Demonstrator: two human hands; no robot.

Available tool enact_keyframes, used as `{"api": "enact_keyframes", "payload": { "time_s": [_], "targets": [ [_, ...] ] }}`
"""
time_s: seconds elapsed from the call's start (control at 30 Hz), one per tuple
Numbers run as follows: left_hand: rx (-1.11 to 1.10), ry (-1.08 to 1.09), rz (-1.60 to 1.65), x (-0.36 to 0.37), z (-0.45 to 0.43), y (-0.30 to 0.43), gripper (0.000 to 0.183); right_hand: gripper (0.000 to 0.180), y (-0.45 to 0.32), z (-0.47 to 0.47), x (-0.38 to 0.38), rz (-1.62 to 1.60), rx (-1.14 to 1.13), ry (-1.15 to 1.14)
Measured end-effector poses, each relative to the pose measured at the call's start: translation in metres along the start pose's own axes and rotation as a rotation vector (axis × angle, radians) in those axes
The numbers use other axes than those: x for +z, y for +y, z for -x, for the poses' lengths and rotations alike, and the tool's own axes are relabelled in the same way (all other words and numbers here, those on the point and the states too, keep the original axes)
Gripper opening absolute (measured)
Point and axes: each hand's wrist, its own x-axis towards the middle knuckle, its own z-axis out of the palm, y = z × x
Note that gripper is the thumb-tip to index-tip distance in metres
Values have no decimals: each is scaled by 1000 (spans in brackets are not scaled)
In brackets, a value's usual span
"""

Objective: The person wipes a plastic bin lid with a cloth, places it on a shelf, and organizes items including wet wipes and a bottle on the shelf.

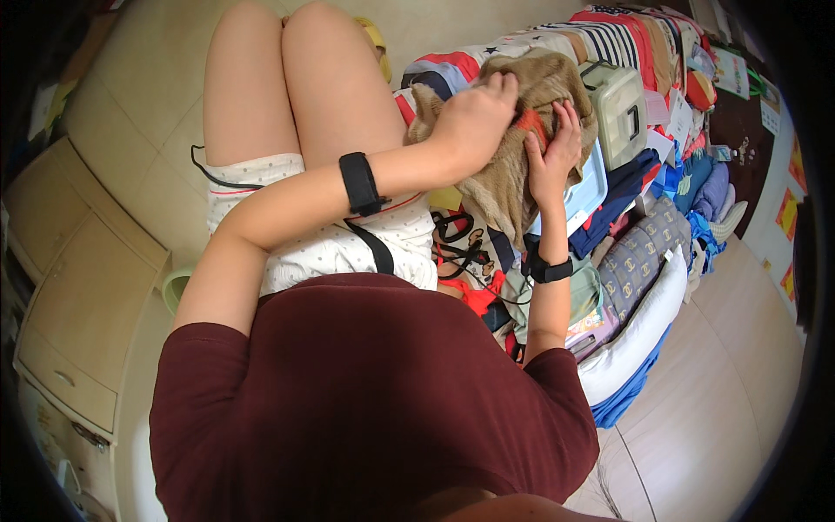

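Observation:
A crumpled brown plush cloth with an orange-red patch is spread over the items to the right of my thighs. My left hand reaches across my lap and has its bent fingers closed on the upper part of the cloth. Against its right side lies my right hand, thumb and fingers around a fold beside the orange-red patch. Part of the cloth under both hands is hidden. Each wrist wears a black strap.
Right of the cloth stands a pale green plastic box with a dark handle. A light blue plastic container, a patterned grey cushion and a white pillow lie nearby. Black cords rest beside my hip. A wooden cabinet stands left.

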Motion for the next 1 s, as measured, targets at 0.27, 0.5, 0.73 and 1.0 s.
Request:
{"api": "enact_keyframes", "payload": {
  "time_s": [0.27,0.5,0.73,1.0],
  "targets": [
    [551,216,-20,16,17,25,29,56,-3,7,5,57,32,73],
    [566,180,31,14,27,30,31,53,5,22,-7,-169,100,294],
    [418,17,155,17,6,33,19,36,31,44,-37,-48,718,83],
    [272,-96,625,-75,-25,58,36,13,10,41,-93,-674,407,742]
  ]
}}
